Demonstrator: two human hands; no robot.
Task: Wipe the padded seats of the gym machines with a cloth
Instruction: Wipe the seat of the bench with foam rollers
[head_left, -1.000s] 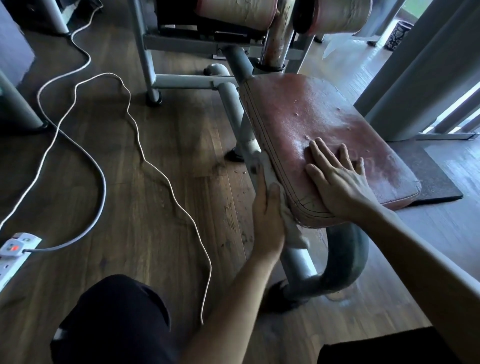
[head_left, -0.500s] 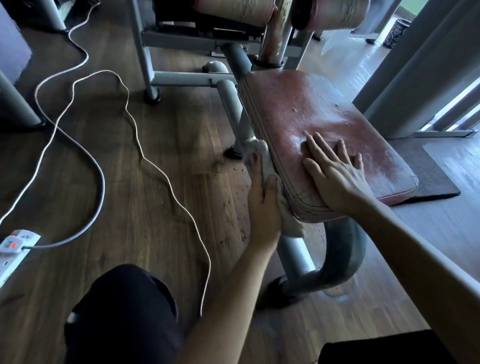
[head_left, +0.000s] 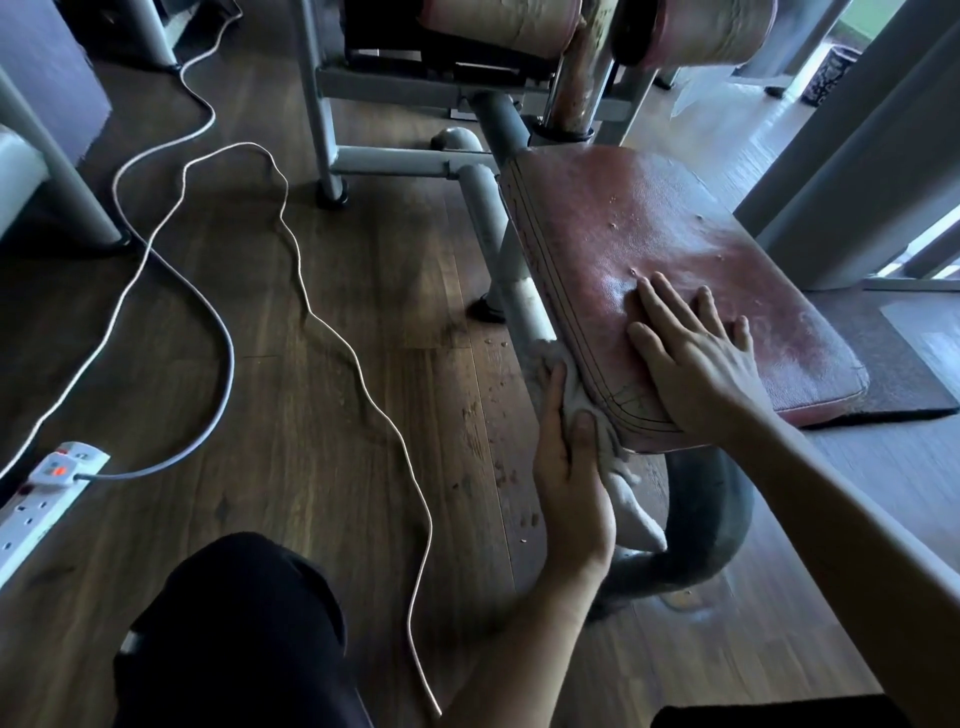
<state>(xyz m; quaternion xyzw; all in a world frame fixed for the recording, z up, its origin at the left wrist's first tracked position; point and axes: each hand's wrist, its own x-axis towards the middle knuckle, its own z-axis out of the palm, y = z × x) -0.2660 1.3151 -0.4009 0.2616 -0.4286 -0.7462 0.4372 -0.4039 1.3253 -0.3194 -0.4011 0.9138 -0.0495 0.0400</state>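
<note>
Step in hand, as judged: wiping the stitched left side wall of the worn red padded vinyl seat (head_left: 649, 234), near its front corner.

Left hand (head_left: 569, 467): fingers straight and pressed together, thumb lying alongside, pushing the crumpled off-white cloth (head_left: 631, 514) flat against that side wall. The cloth sat between palm and padding. A bunch showed just above the fingertips, and a loose tail hung below the heel of the hand.

Right hand (head_left: 696, 364): palm down on the seat top, fingers spread, holding nothing, apparently bracing the pad.

The seat top showed pale specks and flaking. Under the seat ran the grey steel tube frame (head_left: 485, 208).

Next move, as judged: carry the cloth along the side toward the far end, or roll it over the edge onto the top. The latter would need the right hand lifted clear.
</note>
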